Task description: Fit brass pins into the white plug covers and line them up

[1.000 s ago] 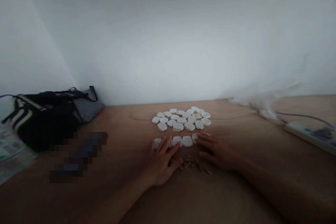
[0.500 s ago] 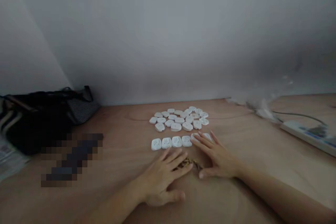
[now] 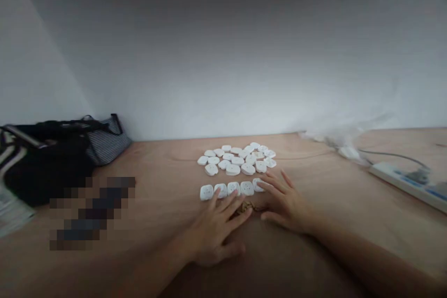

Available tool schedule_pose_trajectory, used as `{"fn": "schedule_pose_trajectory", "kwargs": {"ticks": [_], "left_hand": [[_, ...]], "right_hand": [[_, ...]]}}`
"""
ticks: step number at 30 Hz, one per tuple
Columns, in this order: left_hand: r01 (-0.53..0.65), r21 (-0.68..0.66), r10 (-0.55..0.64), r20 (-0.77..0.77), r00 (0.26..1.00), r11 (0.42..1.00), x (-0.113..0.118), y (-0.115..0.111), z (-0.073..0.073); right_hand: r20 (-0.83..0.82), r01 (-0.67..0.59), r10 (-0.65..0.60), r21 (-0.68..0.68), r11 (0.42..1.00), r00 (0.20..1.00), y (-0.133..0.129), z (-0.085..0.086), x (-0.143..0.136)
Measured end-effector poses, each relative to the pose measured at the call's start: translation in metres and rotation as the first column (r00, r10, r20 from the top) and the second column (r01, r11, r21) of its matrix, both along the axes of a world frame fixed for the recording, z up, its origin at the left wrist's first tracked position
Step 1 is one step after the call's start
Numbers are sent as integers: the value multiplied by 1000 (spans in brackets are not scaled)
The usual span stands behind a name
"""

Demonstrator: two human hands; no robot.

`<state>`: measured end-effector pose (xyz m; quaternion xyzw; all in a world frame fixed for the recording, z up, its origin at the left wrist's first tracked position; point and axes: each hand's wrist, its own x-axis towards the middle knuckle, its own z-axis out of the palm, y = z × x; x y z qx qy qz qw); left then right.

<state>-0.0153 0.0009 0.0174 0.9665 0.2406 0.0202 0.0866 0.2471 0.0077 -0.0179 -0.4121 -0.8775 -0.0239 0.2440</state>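
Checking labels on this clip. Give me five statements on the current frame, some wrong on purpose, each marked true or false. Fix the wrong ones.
1. The left hand and the right hand both have spread fingers. True.
2. A dark bag sits at the left, a power strip at the right. True.
3. The right hand grips the power strip. False: the right hand is at the right end of the near row of white pieces.
4. Small brass-coloured pieces lie between the two hands. True.
5. The larger group of white pieces lies nearer the person than the row. False: the larger group lies beyond the row, towards the wall.
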Motion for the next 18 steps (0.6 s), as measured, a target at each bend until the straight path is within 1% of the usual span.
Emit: {"fn": "schedule_pose_trajectory", "kwargs": {"ticks": [1,3,5,6,7,9,11,13,16,18], "left_hand": [[-5,-9,5,-5,1000,1000,-5,-2,0],[-8,-17,8,-22,1000,1000,-16,-5,-2],[-21,3,21,-23,1000,1000,-23,-7,-4],[-26,11,27,-24,999,1000,-25,-7,-4],[-29,13,30,-28,999,999,-27,-8,-4],[-29,-6,29,-46,999,1000,-28,-8,-1],[-32,-28,31,-48,998,999,-27,-10,3],[-22,-34,21,-29,999,999,-27,-11,5],[-9,-13,8,-16,1000,1000,-27,-15,1],[-27,11,27,-4,1000,1000,-28,-16,-4]], "right_hand": [[2,-78,78,-25,997,997,-5,3,-1],[33,-253,261,-154,955,965,-13,9,-3],[40,-350,373,-269,898,927,-19,12,-5],[37,-368,398,-309,877,917,-20,13,-5],[33,-371,404,-333,867,914,-20,13,-6],[35,-345,381,-353,870,924,-20,14,-6],[45,-318,354,-345,883,934,-20,14,-6],[55,-317,353,-328,890,934,-22,16,-7],[64,-348,387,-324,880,920,-29,18,-10],[70,-349,392,-332,876,917,-33,18,-12]]}}
